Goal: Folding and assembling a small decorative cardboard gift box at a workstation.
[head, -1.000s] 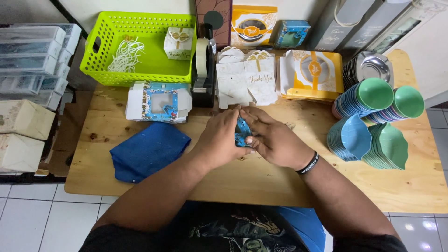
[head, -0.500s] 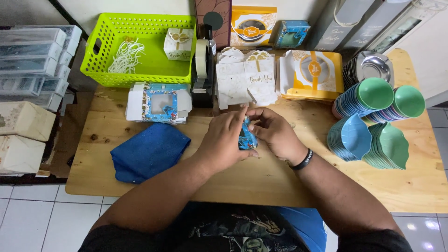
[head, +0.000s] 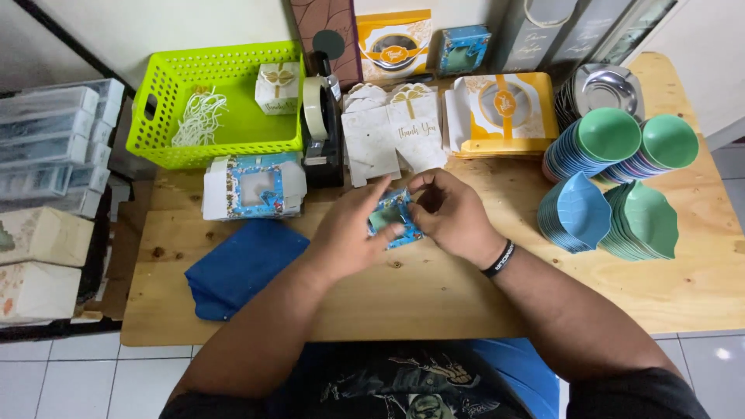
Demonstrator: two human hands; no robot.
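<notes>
Both hands meet at the middle of the wooden table [head: 434, 295] around a small blue patterned box [head: 392, 218] with a clear window. My left hand [head: 349, 233] presses its left side, fingers spread over the top edge. My right hand [head: 450, 213], a black band on its wrist, pinches the box's right side with curled fingers. The box shows its windowed face upward, partly hidden by my fingers.
A stack of flat blue window boxes [head: 254, 186] and a folded blue cloth [head: 240, 268] lie at left. A lime basket [head: 221, 74], tape dispenser [head: 320, 128], white box blanks [head: 392, 132], yellow boxes [head: 504, 109] and stacked green and blue dishes [head: 613, 178] ring the far and right side.
The blue box has turned from edge-on between my hands to window face up, and my left fingers have spread over it. Both hands stayed at the table's middle.
</notes>
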